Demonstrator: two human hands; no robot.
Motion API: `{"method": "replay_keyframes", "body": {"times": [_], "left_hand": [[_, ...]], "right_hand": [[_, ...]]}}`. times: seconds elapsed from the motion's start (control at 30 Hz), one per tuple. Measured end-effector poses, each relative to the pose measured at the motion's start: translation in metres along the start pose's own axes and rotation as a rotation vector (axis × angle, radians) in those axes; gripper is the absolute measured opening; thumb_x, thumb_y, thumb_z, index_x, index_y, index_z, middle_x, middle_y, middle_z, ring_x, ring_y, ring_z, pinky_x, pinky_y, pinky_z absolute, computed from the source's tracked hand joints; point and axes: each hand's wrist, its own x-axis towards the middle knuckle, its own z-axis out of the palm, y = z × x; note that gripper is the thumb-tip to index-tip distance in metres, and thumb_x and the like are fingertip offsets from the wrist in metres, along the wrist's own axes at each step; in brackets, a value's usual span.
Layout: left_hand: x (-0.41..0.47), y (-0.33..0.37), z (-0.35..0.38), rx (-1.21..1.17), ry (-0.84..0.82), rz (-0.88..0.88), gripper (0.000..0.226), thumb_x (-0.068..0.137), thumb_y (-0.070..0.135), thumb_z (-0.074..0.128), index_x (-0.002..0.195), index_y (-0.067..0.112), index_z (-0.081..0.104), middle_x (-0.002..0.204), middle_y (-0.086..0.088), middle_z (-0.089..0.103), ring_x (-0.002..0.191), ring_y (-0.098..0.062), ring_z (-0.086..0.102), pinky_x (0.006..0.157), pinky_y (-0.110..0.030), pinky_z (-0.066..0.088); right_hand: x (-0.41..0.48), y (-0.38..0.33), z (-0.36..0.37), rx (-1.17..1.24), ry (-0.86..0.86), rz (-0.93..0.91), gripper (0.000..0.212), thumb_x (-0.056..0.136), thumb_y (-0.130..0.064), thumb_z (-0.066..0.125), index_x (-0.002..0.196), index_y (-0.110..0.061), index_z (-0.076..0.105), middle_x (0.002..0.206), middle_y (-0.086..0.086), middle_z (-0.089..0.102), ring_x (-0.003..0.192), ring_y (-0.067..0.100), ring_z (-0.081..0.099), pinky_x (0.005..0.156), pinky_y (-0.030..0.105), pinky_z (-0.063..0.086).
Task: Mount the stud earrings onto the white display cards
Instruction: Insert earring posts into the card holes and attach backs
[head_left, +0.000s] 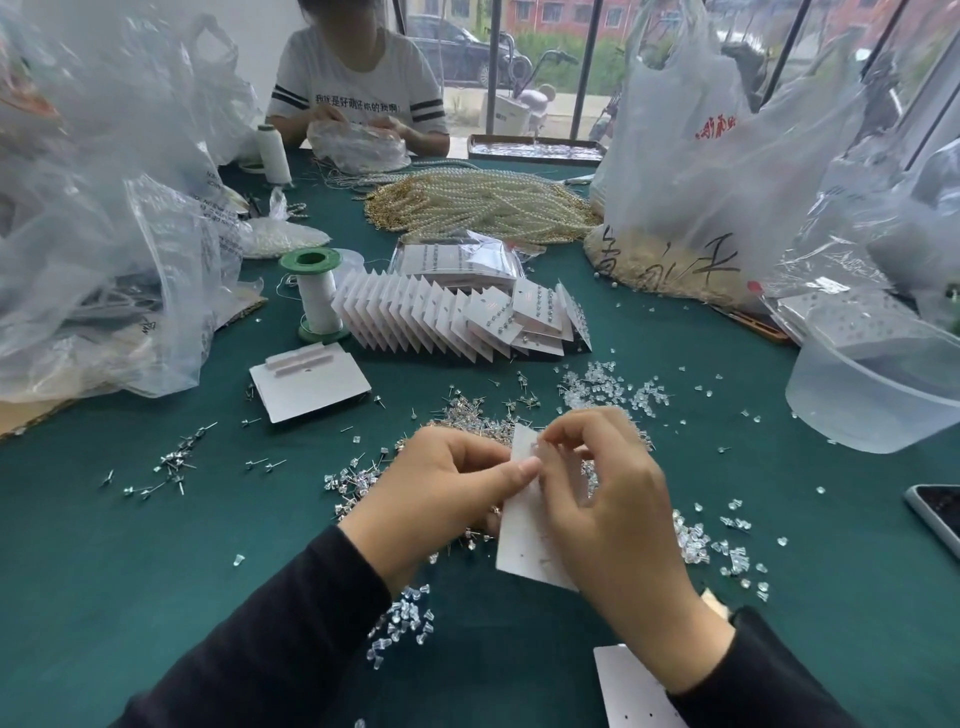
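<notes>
I hold a white display card upright over the green table. My left hand grips its left edge, thumb pressed on the face near the top. My right hand curls over the card's top right, its fingertips pinching at a spot near the upper edge; what they pinch is too small to tell. Loose stud earrings lie heaped behind the card, and more studs are scattered at the left. Clear plastic backs are strewn to the right. A fanned row of filled cards stands farther back.
A blank card stack lies left of centre and another card near my right sleeve. A thread spool, pearl strands, plastic bags, a clear tub and a phone ring the work area. A person sits opposite.
</notes>
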Motion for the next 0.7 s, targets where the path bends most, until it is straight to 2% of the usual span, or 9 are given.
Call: {"method": "replay_keyframes", "body": {"times": [0.13, 0.23, 0.33, 0.43, 0.5, 0.57, 0.7], "left_hand": [[0.002, -0.001, -0.007, -0.197, 0.048, -0.146, 0.012, 0.078, 0.01, 0.064, 0.071, 0.004, 0.073, 0.068, -0.003, 0.072, 0.059, -0.01, 0.066, 0.049, -0.019, 0.051], [0.003, 0.001, -0.012, -0.255, 0.078, -0.202, 0.022, 0.064, 0.019, 0.068, 0.076, 0.002, 0.073, 0.076, -0.008, 0.074, 0.063, -0.012, 0.068, 0.051, -0.022, 0.054], [0.004, 0.002, -0.016, -0.258, 0.121, -0.23, 0.027, 0.06, 0.022, 0.069, 0.078, 0.002, 0.073, 0.077, -0.009, 0.074, 0.062, -0.013, 0.068, 0.05, -0.023, 0.055], [0.005, 0.002, -0.016, -0.245, 0.171, -0.242, 0.014, 0.073, 0.015, 0.067, 0.075, 0.003, 0.073, 0.076, -0.009, 0.073, 0.061, -0.014, 0.067, 0.052, -0.026, 0.057], [0.005, 0.003, -0.016, -0.239, 0.203, -0.242, 0.016, 0.08, 0.009, 0.062, 0.07, 0.004, 0.073, 0.072, -0.008, 0.073, 0.058, -0.014, 0.067, 0.05, -0.026, 0.056], [0.005, 0.004, -0.016, -0.241, 0.226, -0.236, 0.021, 0.082, 0.007, 0.06, 0.066, 0.006, 0.073, 0.069, -0.007, 0.073, 0.057, -0.013, 0.067, 0.048, -0.025, 0.055], [0.006, 0.005, -0.017, -0.244, 0.257, -0.229, 0.018, 0.085, 0.007, 0.058, 0.072, 0.005, 0.07, 0.067, -0.005, 0.072, 0.057, -0.012, 0.067, 0.047, -0.024, 0.054]], "right_hand": [[0.01, 0.005, -0.012, 0.093, -0.057, 0.037, 0.006, 0.084, -0.012, 0.06, 0.089, -0.015, 0.062, 0.087, -0.005, 0.062, 0.084, 0.002, 0.057, 0.076, 0.012, 0.044], [0.028, 0.028, -0.038, -0.046, -0.042, 0.183, 0.014, 0.087, -0.006, 0.059, 0.096, -0.015, 0.066, 0.087, -0.005, 0.066, 0.077, -0.001, 0.059, 0.068, 0.009, 0.045], [0.038, 0.055, -0.064, -0.333, -0.183, 0.392, 0.017, 0.088, -0.006, 0.055, 0.094, -0.015, 0.068, 0.086, -0.002, 0.066, 0.07, -0.001, 0.054, 0.059, 0.01, 0.037], [0.04, 0.065, -0.073, -0.398, -0.392, 0.522, 0.016, 0.085, -0.011, 0.059, 0.077, -0.024, 0.065, 0.079, -0.008, 0.065, 0.069, -0.003, 0.052, 0.055, 0.012, 0.034], [0.039, 0.064, -0.073, -0.382, -0.467, 0.542, 0.017, 0.083, -0.016, 0.064, 0.07, -0.026, 0.065, 0.072, -0.011, 0.064, 0.068, -0.001, 0.054, 0.052, 0.013, 0.035], [0.038, 0.064, -0.07, -0.387, -0.46, 0.518, 0.013, 0.082, -0.018, 0.066, 0.069, -0.023, 0.067, 0.069, -0.011, 0.063, 0.067, -0.001, 0.055, 0.051, 0.013, 0.036], [0.036, 0.063, -0.061, -0.441, -0.441, 0.473, 0.012, 0.081, -0.016, 0.064, 0.07, -0.016, 0.068, 0.067, -0.008, 0.062, 0.065, 0.0, 0.054, 0.049, 0.014, 0.036]]}}
